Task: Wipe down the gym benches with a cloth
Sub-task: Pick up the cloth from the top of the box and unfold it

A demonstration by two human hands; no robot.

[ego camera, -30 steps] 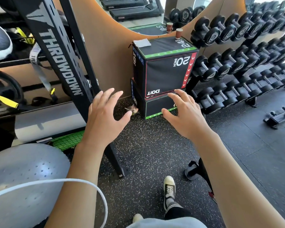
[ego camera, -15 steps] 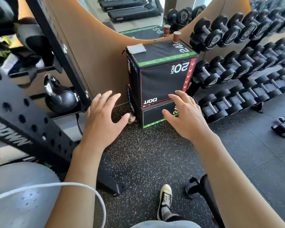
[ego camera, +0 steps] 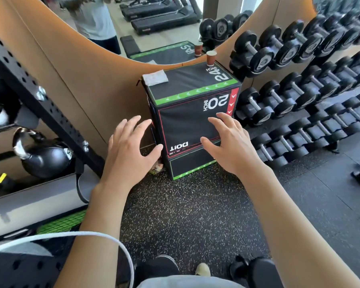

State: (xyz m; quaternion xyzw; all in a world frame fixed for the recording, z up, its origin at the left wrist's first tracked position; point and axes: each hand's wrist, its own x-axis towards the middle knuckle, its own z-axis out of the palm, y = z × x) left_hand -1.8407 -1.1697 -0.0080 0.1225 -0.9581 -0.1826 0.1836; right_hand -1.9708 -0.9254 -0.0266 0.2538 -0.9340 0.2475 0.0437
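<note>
A folded white cloth [ego camera: 155, 77] lies on the back left corner of a black padded jump box [ego camera: 187, 119] that stands against the wall. My left hand [ego camera: 129, 151] and my right hand [ego camera: 230, 144] are stretched out in front of me with fingers spread, in front of the box's front face. Both hold nothing. Neither hand touches the cloth, which lies well above and beyond them. A black bench [ego camera: 131, 45] shows only as a reflection in the mirror [ego camera: 154, 28] above the box.
A red paper cup [ego camera: 211, 58] stands on the box's back right corner. A dumbbell rack [ego camera: 299, 96] fills the right side. A black perforated rack beam [ego camera: 29, 94] and a kettlebell [ego camera: 44, 154] are at left. A grey exercise ball [ego camera: 15, 265] sits at the lower left. Speckled rubber floor [ego camera: 195, 215] lies ahead.
I have walked closer to the jump box, which now looks larger and nearer. Both hands stay spread and empty, held out in front.
</note>
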